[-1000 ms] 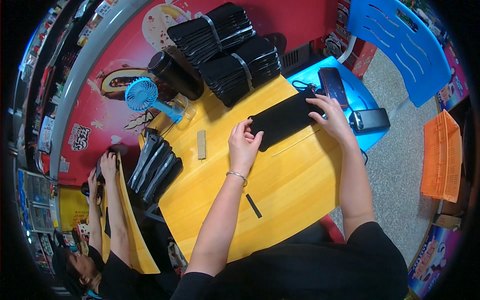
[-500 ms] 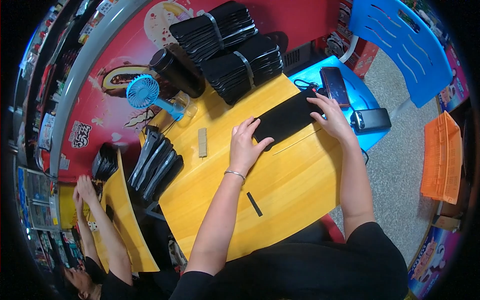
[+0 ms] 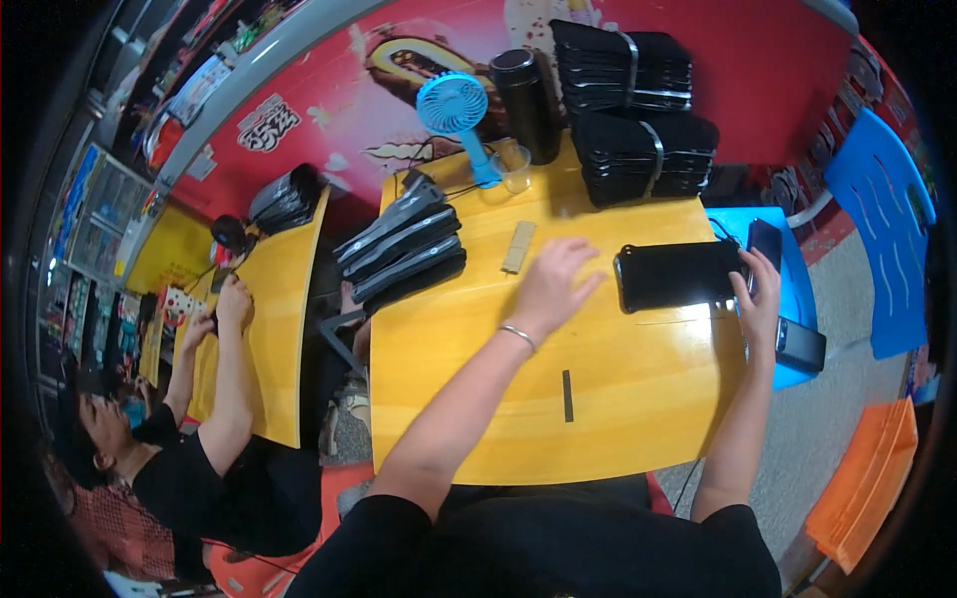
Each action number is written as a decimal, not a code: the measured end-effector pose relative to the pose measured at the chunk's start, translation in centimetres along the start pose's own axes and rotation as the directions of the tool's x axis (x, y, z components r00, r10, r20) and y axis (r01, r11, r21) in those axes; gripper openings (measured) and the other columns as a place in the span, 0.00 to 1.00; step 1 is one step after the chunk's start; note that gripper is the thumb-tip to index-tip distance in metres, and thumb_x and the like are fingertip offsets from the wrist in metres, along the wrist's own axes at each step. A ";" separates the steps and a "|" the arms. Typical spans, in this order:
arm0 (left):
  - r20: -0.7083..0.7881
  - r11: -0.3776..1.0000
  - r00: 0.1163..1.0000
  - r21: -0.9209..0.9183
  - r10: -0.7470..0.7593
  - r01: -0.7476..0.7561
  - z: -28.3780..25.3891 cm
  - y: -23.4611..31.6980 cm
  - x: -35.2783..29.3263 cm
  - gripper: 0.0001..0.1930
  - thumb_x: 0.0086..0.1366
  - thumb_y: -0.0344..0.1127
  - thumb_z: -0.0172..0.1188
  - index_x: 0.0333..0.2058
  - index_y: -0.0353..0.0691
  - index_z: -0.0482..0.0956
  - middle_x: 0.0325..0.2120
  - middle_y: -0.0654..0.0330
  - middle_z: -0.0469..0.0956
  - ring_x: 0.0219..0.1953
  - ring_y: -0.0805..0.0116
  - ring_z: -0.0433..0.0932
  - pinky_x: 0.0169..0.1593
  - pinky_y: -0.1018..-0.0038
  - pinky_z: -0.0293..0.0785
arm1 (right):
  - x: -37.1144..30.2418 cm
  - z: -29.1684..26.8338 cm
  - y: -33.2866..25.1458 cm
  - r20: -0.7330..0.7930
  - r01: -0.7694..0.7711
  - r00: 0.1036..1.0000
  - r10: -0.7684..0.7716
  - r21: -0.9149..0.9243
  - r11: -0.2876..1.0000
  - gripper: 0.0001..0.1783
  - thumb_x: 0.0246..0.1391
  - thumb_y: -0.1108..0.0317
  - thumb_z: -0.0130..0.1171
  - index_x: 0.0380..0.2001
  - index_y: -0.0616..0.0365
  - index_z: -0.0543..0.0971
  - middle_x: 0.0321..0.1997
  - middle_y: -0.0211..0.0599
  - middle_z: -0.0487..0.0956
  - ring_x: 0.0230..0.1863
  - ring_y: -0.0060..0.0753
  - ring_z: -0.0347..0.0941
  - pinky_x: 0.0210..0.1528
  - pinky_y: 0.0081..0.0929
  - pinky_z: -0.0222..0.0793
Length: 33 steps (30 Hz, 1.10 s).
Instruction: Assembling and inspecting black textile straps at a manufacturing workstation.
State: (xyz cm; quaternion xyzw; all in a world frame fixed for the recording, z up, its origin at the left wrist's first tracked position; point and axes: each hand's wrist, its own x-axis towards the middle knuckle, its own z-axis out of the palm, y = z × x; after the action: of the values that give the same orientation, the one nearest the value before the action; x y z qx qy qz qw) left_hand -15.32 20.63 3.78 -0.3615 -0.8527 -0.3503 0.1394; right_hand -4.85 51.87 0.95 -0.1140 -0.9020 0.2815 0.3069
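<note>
Left hand (image 3: 553,286) hangs over the middle of the yellow table (image 3: 469,424), fingers loosely fanned, thumb apart, nothing in its grasp. Right hand (image 3: 762,291) has thumb and fingertips at the right end of the flat black piece (image 3: 683,277); whether they pinch it or merely rest there, I cannot tell. That piece lies near the table's right edge, towards the far right corner.

What has just changed is the left hand's hold: half a second ago it touched the piece's left end, and now it is well clear, so only the right hand tends the piece. The whole view has swung too (the wearer's head turned, I judge), which accounts for much of the apparent shift.

Nearest the left hand is a tan block (image 3: 518,247); a thin black strip (image 3: 568,397) lies towards the near edge. Along the far edge stand a blue fan (image 3: 453,105), a dark bottle (image 3: 526,108) and two strapped bundles (image 3: 613,149), one atop the other. Loose black pieces (image 3: 404,244) are piled by the left edge. Beyond the right edge is a blue chair (image 3: 882,229). At the neighbouring table, a co-worker's hands (image 3: 232,302), previously raised, are now lower.
</note>
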 end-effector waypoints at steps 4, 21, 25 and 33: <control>-0.288 0.953 0.952 0.303 0.102 -0.011 -8.9 -4.6 -0.8 0.09 0.52 0.32 0.63 0.33 0.40 0.78 0.32 0.56 0.77 0.40 0.56 0.74 0.46 0.65 0.69 | 0.7 -0.3 -1.1 -0.183 0.094 0.980 -0.083 0.051 0.994 0.13 0.50 0.71 0.60 0.42 0.57 0.78 0.47 0.40 0.76 0.52 0.39 0.69 0.56 0.32 0.61; 0.463 0.570 0.805 -0.571 -0.372 0.591 5.1 1.2 -4.2 0.21 0.63 0.33 0.57 0.52 0.35 0.64 0.44 0.53 0.74 0.40 0.73 0.75 0.42 0.78 0.74 | 3.3 6.5 -8.5 0.601 0.431 0.703 -0.380 0.064 0.900 0.65 0.14 0.52 0.79 0.63 0.50 0.58 0.64 0.50 0.60 0.67 0.53 0.51 0.67 0.48 0.45; 0.279 0.488 0.844 -0.715 -0.459 0.501 7.6 0.5 -3.1 0.20 0.64 0.32 0.52 0.53 0.33 0.61 0.46 0.44 0.74 0.40 0.65 0.79 0.43 0.73 0.75 | 3.3 6.8 -8.8 0.657 0.389 0.649 -0.384 0.148 0.909 0.64 0.17 0.56 0.78 0.63 0.50 0.57 0.62 0.46 0.63 0.65 0.46 0.55 0.67 0.52 0.43; 0.262 0.449 0.818 -0.730 -0.512 0.515 8.0 0.4 -2.5 0.20 0.65 0.31 0.51 0.53 0.32 0.60 0.50 0.43 0.72 0.44 0.62 0.78 0.46 0.72 0.74 | 3.1 6.7 -8.3 0.604 0.360 0.676 -0.421 0.228 0.905 0.63 0.15 0.60 0.79 0.62 0.53 0.59 0.59 0.46 0.67 0.62 0.47 0.59 0.67 0.45 0.45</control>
State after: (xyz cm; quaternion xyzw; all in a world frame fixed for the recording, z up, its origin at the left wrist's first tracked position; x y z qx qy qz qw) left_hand -13.19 25.16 -3.01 -0.1109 -0.6849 -0.7057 -0.1436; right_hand -11.66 43.34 2.86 0.1981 -0.9411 0.2714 0.0382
